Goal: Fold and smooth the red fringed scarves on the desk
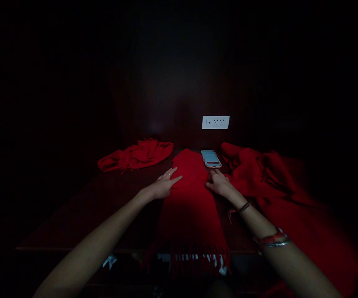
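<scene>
Fringe (197, 253) of the red scarf (189, 213) hangs over the near edge of the table (73, 225), and the stretch behind it already lies flat. The left hand (163, 185) rests on the scarf's left edge, fingers parted; the right hand (219, 183) is curled at the opposite edge, its hold impossible to tell. Slight creases between them suggest this part is unfinished. Beyond lie a phone (211, 159) and rumpled red cloth either side, left (140, 155) and right (258, 167), not laid flat

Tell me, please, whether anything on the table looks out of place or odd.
No spill or damage stands out, but the red cloth at right looks untidy, bunched unlike the flatter red fabric in the middle.
</scene>
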`<act>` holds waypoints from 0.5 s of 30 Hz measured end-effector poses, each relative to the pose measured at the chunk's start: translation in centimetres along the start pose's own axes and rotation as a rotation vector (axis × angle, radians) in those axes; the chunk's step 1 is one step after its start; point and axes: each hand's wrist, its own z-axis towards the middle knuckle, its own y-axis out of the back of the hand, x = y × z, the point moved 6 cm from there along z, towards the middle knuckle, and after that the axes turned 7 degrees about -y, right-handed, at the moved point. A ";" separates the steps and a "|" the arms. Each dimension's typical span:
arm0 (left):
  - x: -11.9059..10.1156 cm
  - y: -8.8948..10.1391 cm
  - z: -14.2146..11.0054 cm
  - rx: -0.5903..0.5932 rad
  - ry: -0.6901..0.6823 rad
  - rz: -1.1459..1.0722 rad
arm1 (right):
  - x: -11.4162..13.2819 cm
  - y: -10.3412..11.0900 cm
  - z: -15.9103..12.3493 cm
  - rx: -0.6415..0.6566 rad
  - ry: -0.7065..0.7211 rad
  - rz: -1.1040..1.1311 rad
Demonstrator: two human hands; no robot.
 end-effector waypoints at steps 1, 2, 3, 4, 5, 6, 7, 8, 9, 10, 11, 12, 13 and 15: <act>0.1 -0.2 -0.2 0.050 0.000 -0.018 | -0.3 0.2 0.2 -0.037 0.017 0.011; 0.3 -0.3 -0.3 0.090 0.002 -0.044 | -0.6 0.3 0.4 -0.061 0.041 0.012; 0.5 -0.3 -0.5 0.117 0.004 -0.071 | -0.8 0.3 0.5 -0.068 0.073 0.005; 0.7 -0.1 -0.7 0.133 0.003 -0.098 | -0.9 0.2 0.6 -0.055 0.109 -0.006; 0.8 0.1 -0.8 0.141 -0.002 -0.122 | -0.9 0.2 0.5 -0.035 0.148 -0.018; 0.8 0.3 -0.9 0.142 -0.009 -0.141 | -0.8 0.2 0.4 -0.022 0.189 -0.029; 0.8 0.5 -0.9 0.140 -0.015 -0.154 | -0.6 0.5 0.3 -0.027 0.225 -0.041; 0.8 0.7 -0.9 0.135 -0.017 -0.161 | -0.4 1.0 0.1 -0.055 0.252 -0.053; 0.8 0.8 -0.9 0.131 -0.017 -0.163 | -0.2 1.7 -0.1 -0.105 0.264 -0.068; 0.7 0.9 -0.9 0.131 -0.020 -0.164 | -0.1 2.5 -0.3 -0.171 0.264 -0.082; 0.5 0.8 -1.0 0.143 -0.026 -0.164 | -0.2 3.4 -0.5 -0.246 0.251 -0.094; 0.2 0.7 -1.0 0.164 -0.033 -0.164 | -0.3 4.3 -0.8 -0.311 0.235 -0.103; 0.0 0.6 -1.2 0.189 -0.037 -0.163 | -0.5 5.0 -1.0 -0.346 0.229 -0.106; -0.4 0.6 -1.6 0.237 -0.048 -0.167 | -0.9 5.3 -1.4 -0.252 0.265 -0.094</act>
